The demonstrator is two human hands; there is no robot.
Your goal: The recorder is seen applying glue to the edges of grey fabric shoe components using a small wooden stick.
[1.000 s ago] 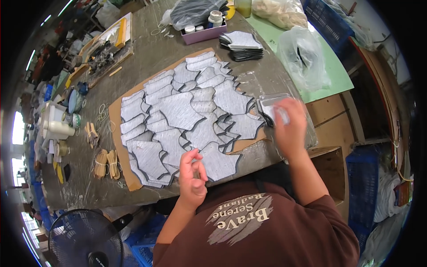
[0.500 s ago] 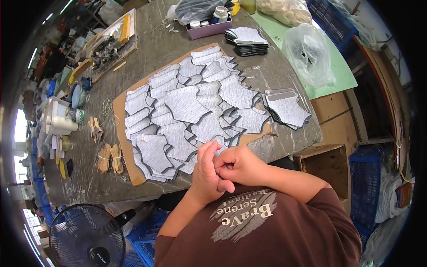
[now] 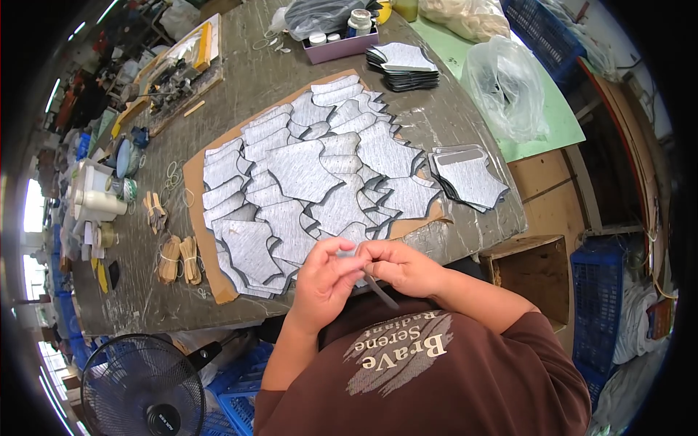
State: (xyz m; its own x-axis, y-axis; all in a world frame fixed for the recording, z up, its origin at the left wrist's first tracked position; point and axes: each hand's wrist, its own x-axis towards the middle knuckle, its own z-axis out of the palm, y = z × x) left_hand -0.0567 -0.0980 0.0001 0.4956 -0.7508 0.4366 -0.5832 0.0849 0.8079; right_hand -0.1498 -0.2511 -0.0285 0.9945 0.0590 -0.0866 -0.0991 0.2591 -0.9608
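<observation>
in the head view, a thin dark strip (image 3: 383,295) is held just in front of the brown shirt (image 3: 451,378), its loose end hanging below the fingers. it's pinched between thumb and fingers of the right grip (image 3: 403,270); the left grip (image 3: 326,282) is brought in close beside it, fingers bent, though whether anything is caught there cannot be told. light and bendy, that strip, by the look of it, likely to be folded easily, so best taken near an end with the fingertips. beyond, overlapped grey pieces (image 3: 302,171) are spread on a cardboard sheet (image 3: 224,292) over the worktop (image 3: 243,62). and here's the change: compared with half a second ago, the strip is newly revealed and the left fingers are curled more, while the grey pieces are left undisturbed.
</observation>
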